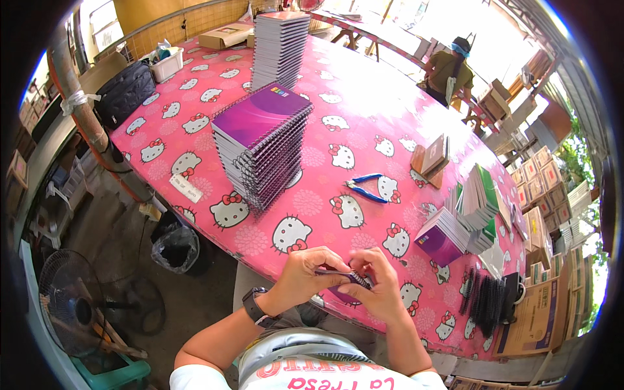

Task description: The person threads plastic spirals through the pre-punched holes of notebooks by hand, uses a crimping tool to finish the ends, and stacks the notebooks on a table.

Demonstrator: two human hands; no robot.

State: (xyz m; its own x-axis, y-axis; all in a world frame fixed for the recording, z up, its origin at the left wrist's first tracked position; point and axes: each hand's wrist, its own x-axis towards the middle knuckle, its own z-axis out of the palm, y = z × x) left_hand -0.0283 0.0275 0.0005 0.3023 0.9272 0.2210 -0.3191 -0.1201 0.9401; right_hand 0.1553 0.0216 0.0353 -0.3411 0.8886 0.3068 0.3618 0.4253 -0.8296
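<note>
At the near edge of the table I hold a purple-covered spiral notebook (348, 294), seen almost edge-on. My left hand (311, 276) pinches its cover side, thumb and fingers closed. The fingers of my right hand (380, 284) are closed around the end with the dark binding coil. My hands hide much of the notebook. Ahead and to the left stands a tall stack of purple spiral notebooks (263, 117). Blue-handled pliers (368, 188) lie with their handles apart, farther off beyond my hands. Right of my hands is a stack of unbound purple-covered page blocks (443, 237).
Black binding coils (482, 300) lie at the right edge of the pink tablecloth (318, 227). Green-edged page stacks (478, 198) and a wooden block (432, 162) sit farther right. Another notebook stack (279, 52) stands behind. A fan (75, 302) is on the left floor; a person (450, 71) sits far right.
</note>
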